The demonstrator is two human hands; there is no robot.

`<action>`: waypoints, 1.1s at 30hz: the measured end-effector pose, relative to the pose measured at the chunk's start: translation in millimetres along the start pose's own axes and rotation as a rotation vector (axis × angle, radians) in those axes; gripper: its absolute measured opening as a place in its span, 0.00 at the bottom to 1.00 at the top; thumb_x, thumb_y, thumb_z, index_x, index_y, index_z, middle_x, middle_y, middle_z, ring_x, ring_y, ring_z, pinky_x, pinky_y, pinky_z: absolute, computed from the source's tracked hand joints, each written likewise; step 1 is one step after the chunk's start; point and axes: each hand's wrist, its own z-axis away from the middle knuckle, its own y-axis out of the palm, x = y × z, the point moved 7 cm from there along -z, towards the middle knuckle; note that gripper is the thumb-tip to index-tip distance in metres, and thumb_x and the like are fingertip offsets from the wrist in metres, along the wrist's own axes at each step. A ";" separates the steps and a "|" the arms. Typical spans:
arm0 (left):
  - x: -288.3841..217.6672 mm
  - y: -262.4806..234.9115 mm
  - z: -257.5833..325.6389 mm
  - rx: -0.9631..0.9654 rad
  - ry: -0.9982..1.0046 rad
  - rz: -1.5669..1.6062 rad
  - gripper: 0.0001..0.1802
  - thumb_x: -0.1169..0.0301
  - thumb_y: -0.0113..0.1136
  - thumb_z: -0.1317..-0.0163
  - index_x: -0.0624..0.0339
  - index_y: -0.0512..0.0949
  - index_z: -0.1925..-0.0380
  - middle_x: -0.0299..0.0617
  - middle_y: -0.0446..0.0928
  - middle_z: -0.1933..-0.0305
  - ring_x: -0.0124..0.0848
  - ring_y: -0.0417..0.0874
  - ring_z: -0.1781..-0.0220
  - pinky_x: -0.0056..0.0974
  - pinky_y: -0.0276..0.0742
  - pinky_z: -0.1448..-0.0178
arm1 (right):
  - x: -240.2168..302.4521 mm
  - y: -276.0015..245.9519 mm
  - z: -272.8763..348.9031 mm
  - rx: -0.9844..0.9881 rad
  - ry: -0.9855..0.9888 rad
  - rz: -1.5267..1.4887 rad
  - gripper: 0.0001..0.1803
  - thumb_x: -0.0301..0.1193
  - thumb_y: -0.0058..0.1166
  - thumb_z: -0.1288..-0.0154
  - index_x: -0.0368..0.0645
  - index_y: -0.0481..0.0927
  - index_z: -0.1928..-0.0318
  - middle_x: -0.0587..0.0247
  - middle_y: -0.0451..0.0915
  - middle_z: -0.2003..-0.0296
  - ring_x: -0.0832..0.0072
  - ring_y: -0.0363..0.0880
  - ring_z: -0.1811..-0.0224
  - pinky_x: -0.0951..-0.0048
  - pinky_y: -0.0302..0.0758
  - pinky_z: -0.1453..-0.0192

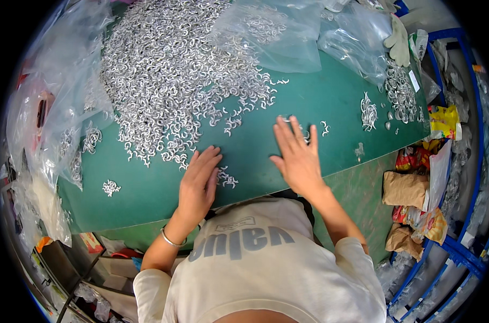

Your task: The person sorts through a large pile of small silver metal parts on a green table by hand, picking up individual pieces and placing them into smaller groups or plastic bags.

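While the person leans over the green table [320, 102], both hands lie flat on it with the fingers spread and nothing pinched. The left hand [198, 183] rests palm down, fingers pointing up and a little right, toward the big pile of small silver hooks [169, 75]. Just by its fingertips sits a small clump of hooks [226, 179], touching or almost touching the hand. A thin silver bangle [171, 240] goes around the left wrist.

The right hand [297, 156] is also palm down, with its fingers pointing up and a little left. A few loose hooks [324, 128] lie just past its fingertips. One may be under the fingers, but that is too small to tell.

The hooks are tiny curved bits of metal. They point every which way, so the pile has no single direction. The pile itself stretches from the far middle of the table down toward the left hand. There are far too many hooks to count.

Two more little heaps of hooks show up: one at the left near the table edge [111, 187] and one standing apart on the right [368, 112]. A bigger spread of silver rings [399, 92] lies at the far right.

Clear plastic bags [276, 37] lie on the far side, and more hang at the left [50, 107]. One pale glove [399, 40] rests at the top right. Two brown paper bags [405, 188] sit below the table on the right.
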 end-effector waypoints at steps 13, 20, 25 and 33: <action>-16.0 14.1 -48.9 0.066 0.174 -0.266 0.26 0.85 0.53 0.43 0.64 0.71 0.42 0.49 0.66 0.32 0.49 0.64 0.29 0.53 0.59 0.28 | -23.0 -35.2 -38.5 -0.246 0.016 -0.195 0.29 0.34 0.51 0.32 0.40 0.65 0.33 0.55 0.62 0.31 0.55 0.54 0.26 0.42 0.46 0.27; -8.0 34.0 -49.3 0.162 0.303 -0.357 0.24 0.80 0.53 0.48 0.70 0.74 0.47 0.54 0.67 0.35 0.51 0.65 0.31 0.49 0.64 0.30 | 14.4 -8.1 -55.1 -0.057 -0.174 -0.221 0.32 0.37 0.56 0.35 0.44 0.65 0.33 0.57 0.55 0.28 0.54 0.49 0.25 0.44 0.47 0.26; -3.7 20.5 -41.4 0.048 0.283 -0.340 0.25 0.85 0.54 0.52 0.71 0.75 0.49 0.53 0.70 0.36 0.49 0.68 0.33 0.45 0.70 0.34 | 15.0 -12.7 -17.8 0.069 -0.208 -0.117 0.32 0.38 0.58 0.38 0.44 0.67 0.34 0.62 0.57 0.29 0.55 0.50 0.25 0.43 0.50 0.27; -10.8 29.5 -39.8 0.150 0.263 -0.265 0.26 0.85 0.53 0.49 0.71 0.73 0.46 0.53 0.67 0.34 0.51 0.65 0.30 0.50 0.63 0.28 | 0.7 -17.5 -6.8 -0.010 -0.160 -0.254 0.29 0.34 0.58 0.38 0.39 0.70 0.37 0.61 0.61 0.30 0.57 0.51 0.25 0.44 0.48 0.26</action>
